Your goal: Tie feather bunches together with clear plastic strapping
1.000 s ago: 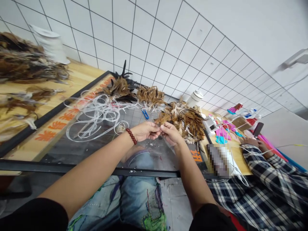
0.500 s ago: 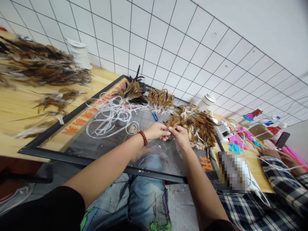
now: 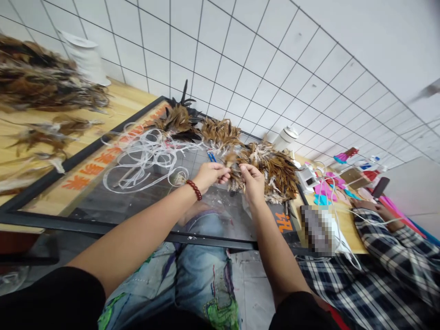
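My left hand, with a red bead bracelet on the wrist, pinches the end of a brown feather bundle. Across from it my right hand is closed on the same bundle, a small gap between the two hands. Both are held above a glass-topped frame on a wooden table. More brown and black feather bunches lie further back on the glass. A tangle of white ribbon lies to the left of my hands, and a blue clip sits just beyond my left fingers.
Long dark feathers and a white spool lie on the wooden table at far left. A white jar, pink and blue paper pieces and cables sit at right. Another person's plaid sleeve rests on the table's right end.
My hands have lifted slightly and drawn a little apart, still holding the feather bundle. The view has shifted as my head moved.
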`<state>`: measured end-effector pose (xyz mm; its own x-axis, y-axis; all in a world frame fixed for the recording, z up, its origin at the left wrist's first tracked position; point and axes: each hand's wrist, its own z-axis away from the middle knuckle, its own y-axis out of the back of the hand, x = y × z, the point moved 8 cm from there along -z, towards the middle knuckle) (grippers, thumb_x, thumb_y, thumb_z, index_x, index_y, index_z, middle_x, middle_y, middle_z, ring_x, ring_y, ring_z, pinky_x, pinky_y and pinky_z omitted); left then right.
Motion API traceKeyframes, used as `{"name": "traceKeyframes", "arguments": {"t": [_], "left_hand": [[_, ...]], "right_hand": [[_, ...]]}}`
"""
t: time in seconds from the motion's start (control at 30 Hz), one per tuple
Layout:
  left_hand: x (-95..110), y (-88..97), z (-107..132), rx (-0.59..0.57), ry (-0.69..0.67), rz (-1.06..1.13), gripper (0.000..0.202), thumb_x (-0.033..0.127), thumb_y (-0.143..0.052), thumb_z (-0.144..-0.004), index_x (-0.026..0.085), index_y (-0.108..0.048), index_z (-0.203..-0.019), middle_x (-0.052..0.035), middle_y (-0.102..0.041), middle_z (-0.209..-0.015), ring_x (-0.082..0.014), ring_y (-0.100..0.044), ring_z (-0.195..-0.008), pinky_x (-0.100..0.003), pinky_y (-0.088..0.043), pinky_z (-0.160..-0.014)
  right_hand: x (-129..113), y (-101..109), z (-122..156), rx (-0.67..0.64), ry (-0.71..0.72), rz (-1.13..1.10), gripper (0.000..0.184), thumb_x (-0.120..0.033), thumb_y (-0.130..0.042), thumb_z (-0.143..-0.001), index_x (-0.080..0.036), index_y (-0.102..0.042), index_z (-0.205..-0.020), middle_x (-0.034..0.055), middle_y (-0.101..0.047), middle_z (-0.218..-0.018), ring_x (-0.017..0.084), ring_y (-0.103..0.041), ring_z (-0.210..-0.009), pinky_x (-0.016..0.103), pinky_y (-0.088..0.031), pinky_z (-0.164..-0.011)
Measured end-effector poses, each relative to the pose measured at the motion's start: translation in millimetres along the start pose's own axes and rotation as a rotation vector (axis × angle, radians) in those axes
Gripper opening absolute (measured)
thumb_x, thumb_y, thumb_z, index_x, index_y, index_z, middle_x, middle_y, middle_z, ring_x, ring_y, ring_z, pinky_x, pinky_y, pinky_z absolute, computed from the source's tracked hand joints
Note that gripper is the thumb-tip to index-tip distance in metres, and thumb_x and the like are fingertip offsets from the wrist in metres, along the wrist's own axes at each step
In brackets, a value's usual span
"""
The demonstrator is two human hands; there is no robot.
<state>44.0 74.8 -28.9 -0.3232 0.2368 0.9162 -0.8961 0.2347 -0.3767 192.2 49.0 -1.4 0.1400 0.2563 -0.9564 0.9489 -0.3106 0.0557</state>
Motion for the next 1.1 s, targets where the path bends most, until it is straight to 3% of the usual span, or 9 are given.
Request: {"name": "traceKeyframes", "arguments": {"t": [0.1,0.2,0.3,0.5,0.63,0.8,0.97,1.03,1.1], "left_hand": [[4,17.7,-4,0.133,-0.022,0.148,0.006,0.013,-0.065,-0.077,0.009,-0.066,-0.072,-0.0057,-0.067,-0.063,-0.0078,-0.060,-0.053,-0.019,-0.050,-0.055],[4,23.3,-8,0.147,-0.023,0.206,0.005,0.013,-0.063,-0.079,0.009,-0.065,-0.076,-0.0075,-0.069,-0.071,-0.0093,-0.064,-0.060,-0.020,-0.052,-0.059],[5,23.5,-9,0.144,-0.043,0.229,0.004,0.013,-0.065,-0.077,0.009,-0.065,-0.075,-0.0049,-0.067,-0.065,-0.0074,-0.061,-0.055,-0.018,-0.050,-0.055],[10,23.4,-7,0.181,-0.060,0.254,0.005,0.010,-0.065,-0.076,0.009,-0.065,-0.071,-0.0027,-0.064,-0.060,-0.0060,-0.057,-0.050,-0.016,-0.047,-0.051],[9,24.1,-7,0.185,-0.047,0.260,0.005,0.010,-0.064,-0.077,0.009,-0.065,-0.072,-0.0033,-0.065,-0.061,-0.0063,-0.057,-0.051,-0.017,-0.047,-0.051],[5,20.7,-6,0.147,0.037,0.298,0.006,0.009,-0.060,-0.081,0.009,-0.064,-0.076,-0.0057,-0.067,-0.066,-0.0090,-0.063,-0.057,-0.018,-0.050,-0.055],[1,9.8,-5,0.013,0.133,0.407,0.012,0.008,-0.052,-0.085,0.010,-0.063,-0.080,-0.0079,-0.070,-0.078,-0.0127,-0.068,-0.071,-0.022,-0.054,-0.064],[1,8.4,-5,-0.016,0.142,0.436,0.013,0.009,-0.052,-0.086,0.011,-0.063,-0.081,-0.0075,-0.070,-0.081,-0.0131,-0.068,-0.073,-0.023,-0.054,-0.066],[0,8.7,-6,-0.027,0.151,0.448,0.012,0.009,-0.052,-0.085,0.011,-0.064,-0.081,-0.0073,-0.070,-0.081,-0.0125,-0.067,-0.072,-0.023,-0.054,-0.066]], "right_hand": [[-2,10,-3,0.018,0.049,0.156,0.028,-0.042,-0.061,-0.075,-0.017,-0.066,-0.085,0.0014,-0.064,-0.075,0.011,-0.053,-0.064,0.024,-0.043,-0.062],[-9,9,0,-0.057,0.166,0.458,0.023,-0.037,-0.059,-0.077,-0.018,-0.069,-0.084,0.0022,-0.063,-0.075,0.012,-0.053,-0.065,0.024,-0.043,-0.065],[-17,3,8,-0.102,0.275,0.769,0.019,-0.034,-0.057,-0.080,-0.020,-0.070,-0.081,0.0025,-0.063,-0.075,0.013,-0.054,-0.067,0.025,-0.041,-0.067],[-10,-5,16,-0.228,0.150,1.032,0.025,-0.045,-0.062,-0.073,-0.022,-0.067,-0.066,-0.0002,-0.062,-0.065,0.012,-0.052,-0.059,0.023,-0.033,-0.056],[-2,-8,15,-0.358,0.125,1.026,0.014,-0.032,-0.060,-0.074,-0.022,-0.070,-0.071,-0.0014,-0.062,-0.061,0.012,-0.053,-0.058,0.023,-0.034,-0.055],[-13,8,7,-0.132,0.204,1.034,0.022,-0.034,-0.054,-0.081,-0.022,-0.071,-0.089,0.0013,-0.065,-0.075,0.013,-0.057,-0.070,0.023,-0.040,-0.066],[-5,-1,9,-0.211,0.249,1.089,0.016,-0.027,-0.056,-0.078,-0.022,-0.071,-0.079,0.0035,-0.063,-0.083,0.016,-0.057,-0.078,0.026,-0.040,-0.070],[-3,3,6,-0.179,0.222,0.981,0.014,-0.026,-0.056,-0.077,-0.021,-0.069,-0.075,0.0029,-0.061,-0.077,0.015,-0.056,-0.074,0.026,-0.040,-0.068],[1,14,0,-0.105,0.122,0.736,0.014,-0.030,-0.058,-0.077,-0.019,-0.066,-0.075,0.0005,-0.058,-0.069,0.013,-0.052,-0.064,0.025,-0.039,-0.062]]}}
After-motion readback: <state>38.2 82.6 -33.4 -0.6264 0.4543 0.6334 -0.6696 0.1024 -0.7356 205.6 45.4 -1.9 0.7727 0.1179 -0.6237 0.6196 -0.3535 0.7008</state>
